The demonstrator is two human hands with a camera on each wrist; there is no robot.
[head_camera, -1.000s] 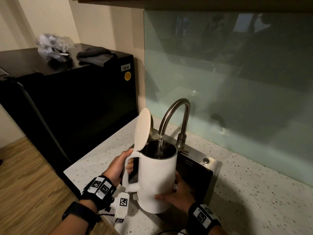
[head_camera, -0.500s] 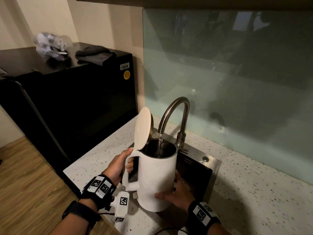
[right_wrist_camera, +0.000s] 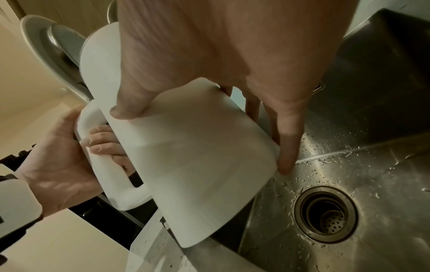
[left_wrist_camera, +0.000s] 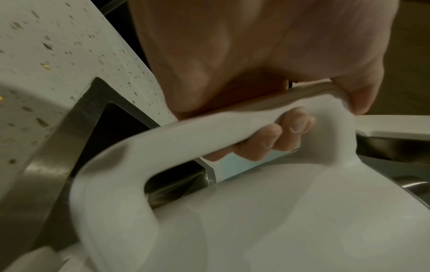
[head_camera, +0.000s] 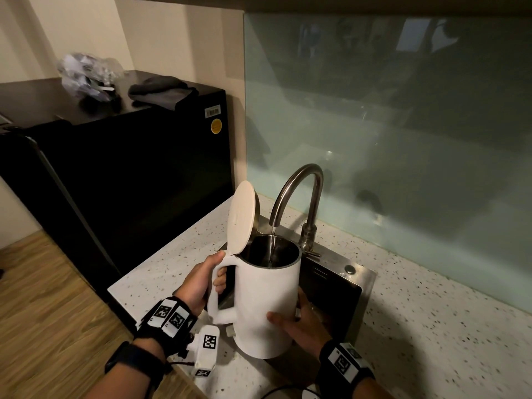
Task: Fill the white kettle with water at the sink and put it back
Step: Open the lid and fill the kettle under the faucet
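The white kettle (head_camera: 266,300) hangs over the near left corner of the steel sink (head_camera: 342,279), off any surface, its long axis close to upright with the open mouth up. The left hand (head_camera: 198,285) grips the handle (left_wrist_camera: 186,132), fingers curled through the loop and thumb on top by the hinge. The handle points back toward that hand; the body lies to its right. The lid (head_camera: 241,216) stands open, nearly vertical, just above the left thumb.

The right hand (head_camera: 302,323) cradles the lower wall of the kettle, thumb on the near side and fingers wrapped round the far side, 1 fingertip (right_wrist_camera: 286,165) reaching down beside the base edge.

The faucet (head_camera: 299,194) arches over from behind both hands, its spout just above the kettle's rim, and 1 thin stream of water (head_camera: 272,243) falls into the mouth. Below the right hand the wet basin floor and the drain (right_wrist_camera: 325,215) lie open. To the left of the left hand runs a strip of speckled countertop (head_camera: 172,254), ending at its edge beside a black fridge (head_camera: 129,174). Behind the faucet stands a glass backsplash (head_camera: 403,139).
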